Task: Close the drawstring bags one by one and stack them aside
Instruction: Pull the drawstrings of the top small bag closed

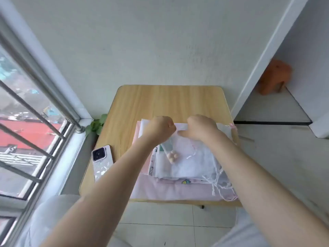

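Observation:
A pile of thin white and pink drawstring bags [192,163] lies on the near half of the wooden table [160,100]. The top bag is sheer white, and a small tube-like item with pink knobs [171,155] shows through it. White and pink cords [220,182] trail off the pile's right near corner. My left hand [160,127] is closed over the far edge of the top bag. My right hand [199,128] pinches the same edge a little to the right. The fingertips of both hands are hidden.
A phone in a pale case [101,160] lies face down near the table's left edge. A small green plant [97,124] stands beside the table by the barred window [35,122]. An orange stool [275,77] stands far right. A wall is behind the table.

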A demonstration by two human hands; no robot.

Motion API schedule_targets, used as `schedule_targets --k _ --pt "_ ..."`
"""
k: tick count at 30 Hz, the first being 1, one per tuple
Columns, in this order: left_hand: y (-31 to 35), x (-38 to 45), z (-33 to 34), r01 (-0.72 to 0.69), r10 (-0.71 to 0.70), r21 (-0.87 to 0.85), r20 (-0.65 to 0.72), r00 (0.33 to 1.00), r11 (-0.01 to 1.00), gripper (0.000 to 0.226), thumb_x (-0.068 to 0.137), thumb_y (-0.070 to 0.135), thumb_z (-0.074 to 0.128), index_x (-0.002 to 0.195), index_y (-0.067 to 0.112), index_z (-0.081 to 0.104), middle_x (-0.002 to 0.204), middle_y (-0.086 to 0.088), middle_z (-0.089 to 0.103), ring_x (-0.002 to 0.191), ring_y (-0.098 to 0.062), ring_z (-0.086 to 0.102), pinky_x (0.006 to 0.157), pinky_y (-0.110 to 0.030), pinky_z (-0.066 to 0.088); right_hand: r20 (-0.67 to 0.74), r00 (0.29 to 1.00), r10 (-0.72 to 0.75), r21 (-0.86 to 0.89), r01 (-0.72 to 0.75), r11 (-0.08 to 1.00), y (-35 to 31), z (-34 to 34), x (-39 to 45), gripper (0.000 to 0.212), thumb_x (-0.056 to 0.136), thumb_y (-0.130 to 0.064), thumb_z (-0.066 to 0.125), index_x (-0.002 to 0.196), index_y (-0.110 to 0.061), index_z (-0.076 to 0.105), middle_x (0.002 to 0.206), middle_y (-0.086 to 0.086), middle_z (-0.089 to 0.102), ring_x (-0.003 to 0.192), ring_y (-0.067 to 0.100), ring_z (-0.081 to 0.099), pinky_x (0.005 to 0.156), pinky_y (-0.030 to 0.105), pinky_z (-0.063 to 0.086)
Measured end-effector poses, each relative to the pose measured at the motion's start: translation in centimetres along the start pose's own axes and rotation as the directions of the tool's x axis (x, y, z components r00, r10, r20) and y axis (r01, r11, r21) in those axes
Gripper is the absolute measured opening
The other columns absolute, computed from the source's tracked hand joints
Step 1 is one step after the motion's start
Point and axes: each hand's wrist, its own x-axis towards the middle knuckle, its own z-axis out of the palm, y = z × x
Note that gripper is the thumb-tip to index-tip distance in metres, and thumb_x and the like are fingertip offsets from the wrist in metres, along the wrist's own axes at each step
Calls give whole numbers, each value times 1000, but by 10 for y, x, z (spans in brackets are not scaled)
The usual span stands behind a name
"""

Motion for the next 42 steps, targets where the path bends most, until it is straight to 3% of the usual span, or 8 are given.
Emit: schedule_targets --k 4,7,10,14,20,30,37,42 --pt "-4 -40 5 22 -24 -77 -26 999 997 18 91 26 51 93 20 67 93 2 71 74 -19 65 63 -25 49 -131 990 53 -79 -63 995 -1 13 -35 59 76 -71 60 102 -19 62 107 4 56 104 25 56 77 31 37" --pt "-5 -55 4 23 -32 -155 -59 998 988 22 89 23 52 94 12 70 91 -5 72 71 -20 62 68 -29 50 -116 991 66 -51 -72 996 -4 20 -52 47 84 -55 62 114 -19 63 120 6 55 114 26 53 87 34 40" --pt "-4 -61 3 36 -57 -225 -85 995 974 26 87 19 49 95 6 70 88 -6 70 74 -19 58 69 -32 49 -92 996 -1 22 3 1000 -5 23 -58 22 93 -26 52 110 -20 65 124 7 52 120 27 47 95 36 37" --pt "-4 -52 0 110 -161 -352 -117 980 930 30 93 26 49 104 6 68 96 0 64 86 -19 57 75 -31 47 -168 980 -104 306 152 940 -11 11 -59 11 95 -30 53 92 -28 63 109 1 46 110 25 50 86 32 41" --pt "-19 -29 5 337 -291 -808 215 932 483 47 92 55 54 104 12 69 105 -1 68 104 -18 63 79 -35 56 -194 954 -228 539 298 788 -14 0 -49 14 95 -20 57 86 -31 59 77 -7 59 58 7 54 55 24 40" --pt "-48 -15 7 242 -339 -941 154 928 237 40 103 30 45 91 5 73 77 -13 62 74 -25 66 80 -35 57 -188 978 -92 710 200 675 -11 13 -28 12 92 -5 57 101 -8 65 77 11 67 64 25 63 70 39 57" --pt "-62 -16 1 228 -337 -972 200 920 46 44 105 34 34 103 9 71 113 -16 69 98 -24 67 72 -36 55 -92 994 -65 621 108 776 -1 12 -18 23 98 -12 49 83 -20 64 69 -3 55 61 15 54 62 26 44" --pt "-72 -21 1 196 -255 -956 250 934 -219 41 105 30 34 108 5 66 119 -13 66 97 -23 69 68 -31 56 -60 998 30 851 36 524 3 8 -18 25 96 -8 44 90 -16 68 85 5 64 65 13 61 64 27 54"
